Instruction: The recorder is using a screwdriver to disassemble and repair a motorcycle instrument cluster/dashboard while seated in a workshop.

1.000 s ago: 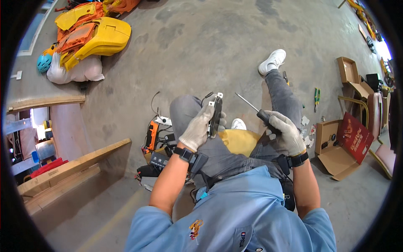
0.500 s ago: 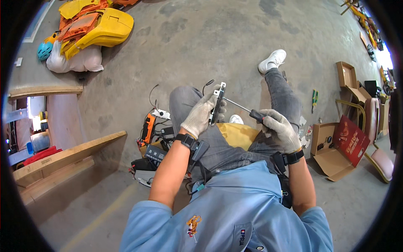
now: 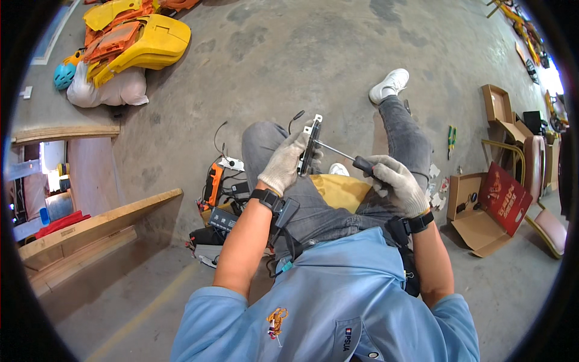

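My left hand (image 3: pixel 286 164), in a pale knitted glove, is closed round a narrow black part with silver metal end tabs (image 3: pixel 310 146), held upright above my left thigh. My right hand (image 3: pixel 398 186), gloved too, grips the dark handle of a screwdriver (image 3: pixel 339 151). Its steel shaft slants up to the left, and the tip meets the right side of the metal-tabbed part. Whether the tip sits in a screw is too small to make out. Between my legs lies a yellow piece (image 3: pixel 341 192), partly covered by my thighs.
Beside my left leg are an orange part (image 3: pixel 212 185), cables and a dark box (image 3: pixel 223 218). To the right lie green-handled pliers (image 3: pixel 452 141), an open cardboard box (image 3: pixel 476 232) and a chair (image 3: pixel 546 226). A wooden shelf edge (image 3: pixel 108 218) stands left; yellow panels (image 3: pixel 158 42) lie far left.
Both hands have shifted very slightly to the left with the part and the screwdriver. My right fingers sit a little differently on the handle. The tip stays against the part.
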Tool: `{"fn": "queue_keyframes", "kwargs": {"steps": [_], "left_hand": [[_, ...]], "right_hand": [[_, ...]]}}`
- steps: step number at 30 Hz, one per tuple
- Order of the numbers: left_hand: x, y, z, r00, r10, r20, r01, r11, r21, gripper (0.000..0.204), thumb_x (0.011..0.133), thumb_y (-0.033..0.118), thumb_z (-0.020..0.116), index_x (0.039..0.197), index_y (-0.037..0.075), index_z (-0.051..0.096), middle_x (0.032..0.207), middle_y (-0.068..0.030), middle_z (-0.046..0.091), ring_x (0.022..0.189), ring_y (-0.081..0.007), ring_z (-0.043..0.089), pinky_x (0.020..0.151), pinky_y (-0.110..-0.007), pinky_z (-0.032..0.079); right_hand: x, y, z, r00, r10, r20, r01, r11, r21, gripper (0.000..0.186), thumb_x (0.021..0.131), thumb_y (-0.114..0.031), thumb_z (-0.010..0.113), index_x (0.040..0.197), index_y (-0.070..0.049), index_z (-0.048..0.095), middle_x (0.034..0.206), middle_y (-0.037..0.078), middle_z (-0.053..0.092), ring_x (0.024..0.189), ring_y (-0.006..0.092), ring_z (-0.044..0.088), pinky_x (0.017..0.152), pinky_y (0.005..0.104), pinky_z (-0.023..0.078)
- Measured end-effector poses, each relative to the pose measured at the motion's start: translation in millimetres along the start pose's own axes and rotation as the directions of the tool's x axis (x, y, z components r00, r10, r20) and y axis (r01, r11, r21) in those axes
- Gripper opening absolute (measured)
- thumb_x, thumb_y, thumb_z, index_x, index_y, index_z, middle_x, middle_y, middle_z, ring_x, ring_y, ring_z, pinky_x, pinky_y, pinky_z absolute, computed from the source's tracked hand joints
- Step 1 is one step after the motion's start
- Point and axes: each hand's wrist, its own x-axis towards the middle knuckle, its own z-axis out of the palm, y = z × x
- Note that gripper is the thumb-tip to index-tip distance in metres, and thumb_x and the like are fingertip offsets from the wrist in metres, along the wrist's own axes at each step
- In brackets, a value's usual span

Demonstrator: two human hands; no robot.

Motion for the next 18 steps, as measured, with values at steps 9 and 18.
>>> {"fn": "queue_keyframes", "kwargs": {"steps": [9,18], "left_hand": [[-9,6,5,1.0,0.016,0.005,-0.017,0.996,0.083,0.058,0.107,0.048,0.06,0.151,0.012,0.053,0.105,-0.0084,0.073,0.082,-0.017,0.074,0.067,-0.029,0.062],[2,-10,-9,0.998,0.024,0.051,-0.024,1.0,-0.013,0.056,0.106,0.041,0.062,0.152,0.01,0.051,0.112,-0.011,0.072,0.089,-0.0194,0.075,0.074,-0.032,0.065]], "right_hand": [[-2,-5,6,1.0,0.015,0.007,-0.015,1.0,0.017,0.035,0.104,-0.018,0.066,0.134,0.001,0.065,0.097,0.001,0.065,0.075,0.005,0.058,0.06,0.0192,0.049],[-1,-6,6,0.995,0.1,0.029,-0.103,0.979,0.174,0.033,0.106,-0.019,0.063,0.129,0.005,0.061,0.095,0.008,0.065,0.065,0.0066,0.054,0.055,0.0189,0.045]]}}
